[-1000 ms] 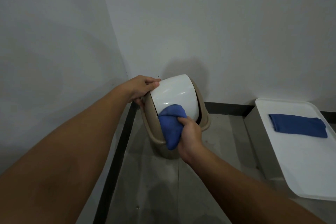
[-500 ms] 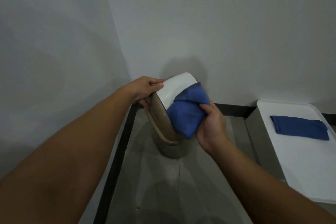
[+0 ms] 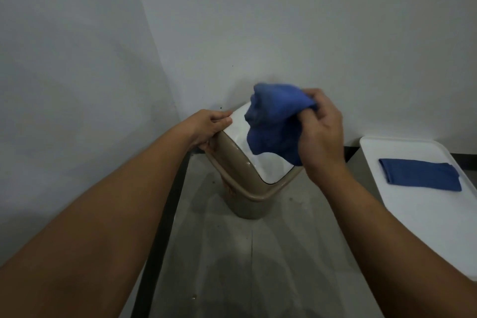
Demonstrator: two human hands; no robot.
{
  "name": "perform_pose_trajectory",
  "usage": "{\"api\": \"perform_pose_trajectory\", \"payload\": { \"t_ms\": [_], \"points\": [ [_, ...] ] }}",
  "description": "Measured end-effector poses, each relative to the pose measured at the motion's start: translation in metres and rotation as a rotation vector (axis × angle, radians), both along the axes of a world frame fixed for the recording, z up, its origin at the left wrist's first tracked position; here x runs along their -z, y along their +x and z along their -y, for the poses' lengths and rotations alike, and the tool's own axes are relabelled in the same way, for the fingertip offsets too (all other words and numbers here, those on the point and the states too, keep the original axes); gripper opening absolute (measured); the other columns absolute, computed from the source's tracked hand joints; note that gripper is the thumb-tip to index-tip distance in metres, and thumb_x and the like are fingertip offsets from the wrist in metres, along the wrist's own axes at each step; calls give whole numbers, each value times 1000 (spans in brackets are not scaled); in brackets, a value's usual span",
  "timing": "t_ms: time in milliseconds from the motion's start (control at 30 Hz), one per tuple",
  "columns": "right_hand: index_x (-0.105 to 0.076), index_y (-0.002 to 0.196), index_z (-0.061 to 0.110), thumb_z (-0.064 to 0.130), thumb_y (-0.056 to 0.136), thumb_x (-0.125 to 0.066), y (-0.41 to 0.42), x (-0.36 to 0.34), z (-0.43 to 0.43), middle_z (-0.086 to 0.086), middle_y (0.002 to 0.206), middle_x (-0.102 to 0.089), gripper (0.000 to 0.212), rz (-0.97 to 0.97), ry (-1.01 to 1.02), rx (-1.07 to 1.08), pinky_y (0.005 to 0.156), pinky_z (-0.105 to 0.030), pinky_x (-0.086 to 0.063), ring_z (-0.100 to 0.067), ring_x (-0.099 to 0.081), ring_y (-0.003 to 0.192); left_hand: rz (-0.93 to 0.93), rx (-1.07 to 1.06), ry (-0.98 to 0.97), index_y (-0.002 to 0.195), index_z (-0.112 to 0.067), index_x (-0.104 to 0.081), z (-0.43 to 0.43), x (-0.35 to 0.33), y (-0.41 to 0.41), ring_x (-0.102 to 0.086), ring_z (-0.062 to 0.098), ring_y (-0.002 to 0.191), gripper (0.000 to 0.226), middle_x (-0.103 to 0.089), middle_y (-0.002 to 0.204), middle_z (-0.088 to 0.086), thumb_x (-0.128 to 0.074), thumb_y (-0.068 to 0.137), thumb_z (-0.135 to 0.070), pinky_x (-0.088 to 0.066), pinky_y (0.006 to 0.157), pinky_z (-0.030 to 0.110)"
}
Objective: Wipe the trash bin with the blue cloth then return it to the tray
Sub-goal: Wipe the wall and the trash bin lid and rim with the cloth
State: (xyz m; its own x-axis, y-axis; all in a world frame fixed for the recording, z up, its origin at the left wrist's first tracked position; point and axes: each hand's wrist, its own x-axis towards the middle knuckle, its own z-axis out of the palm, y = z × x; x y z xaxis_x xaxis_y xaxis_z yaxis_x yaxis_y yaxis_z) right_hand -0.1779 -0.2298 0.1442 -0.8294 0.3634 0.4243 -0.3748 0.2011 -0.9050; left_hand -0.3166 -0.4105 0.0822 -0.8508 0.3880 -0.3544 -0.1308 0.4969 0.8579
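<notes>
A person is steadying a beige plastic trash bin (image 3: 247, 188) with a glossy white swing lid (image 3: 268, 165) in the far corner of a grey concrete floor (image 3: 232, 266), the left hand (image 3: 209, 126) curling its fingers over the lid's far-left edge while the thumb is pressing the top. The right hand (image 3: 320, 134) is pinching a bunched blue terry cloth (image 3: 273, 124) between thumb and closed fingers, so the cloth is hanging to the left of those fingers and draping over the far-right part of the lid, apparently brushing it. The bin is tilting, its lid facing up and to the right. A white rectangular plastic tray (image 3: 423, 204) is lying to the right, well apart from the bin, its long axis running near to far, and is carrying a second, folded blue cloth (image 3: 420, 174). The right hand is the nearer one to it, so the cloth's return looks likely to be a rightward carry.
</notes>
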Motion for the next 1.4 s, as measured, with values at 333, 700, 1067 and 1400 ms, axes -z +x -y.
{"api": "perform_pose_trajectory", "payload": {
  "t_ms": [333, 700, 1067, 1400],
  "points": [
    [-43, 130, 21, 14, 94, -36, -47, 28, -28, -1, 115, -57, 37, 206, 313, 100, 83, -10, -40, -9, -51, 99, 6, 9, 43, 125, -33, -54, 0, -2, -5, -58, 15, 88, 37, -56, 117, -1, -55, 88, -37, -58, 67, 51],
    [-19, 141, 34, 23, 95, -38, 27, 102, 24, -1, 153, -22, 51, 487, 852, -436, 112, -39, -14, -18, -14, 139, -164, -77, 1, 109, -33, -63, 9, 0, -20, -58, 22, 98, 24, -65, 109, 3, -48, 91, -38, -51, 79, 39],
    [-47, 126, 15, 14, 95, -35, -74, 19, -51, -4, 111, -59, 32, 270, 225, 234, 79, -20, -45, -8, -58, 96, -650, -86, -287, 137, -32, -36, -21, 7, 13, -28, 25, 136, 47, -31, 148, 12, -34, 92, -47, -20, 111, 35],
    [-44, 95, 25, 24, 97, -35, 15, 97, -19, 12, 76, -53, 9, 546, 89, 132, 54, -12, -39, -3, -53, 70, -695, -87, -479, 136, -28, -39, -34, 20, 17, -34, 34, 126, 48, -43, 138, 12, -31, 92, -47, -24, 107, 42]
  ]
}}
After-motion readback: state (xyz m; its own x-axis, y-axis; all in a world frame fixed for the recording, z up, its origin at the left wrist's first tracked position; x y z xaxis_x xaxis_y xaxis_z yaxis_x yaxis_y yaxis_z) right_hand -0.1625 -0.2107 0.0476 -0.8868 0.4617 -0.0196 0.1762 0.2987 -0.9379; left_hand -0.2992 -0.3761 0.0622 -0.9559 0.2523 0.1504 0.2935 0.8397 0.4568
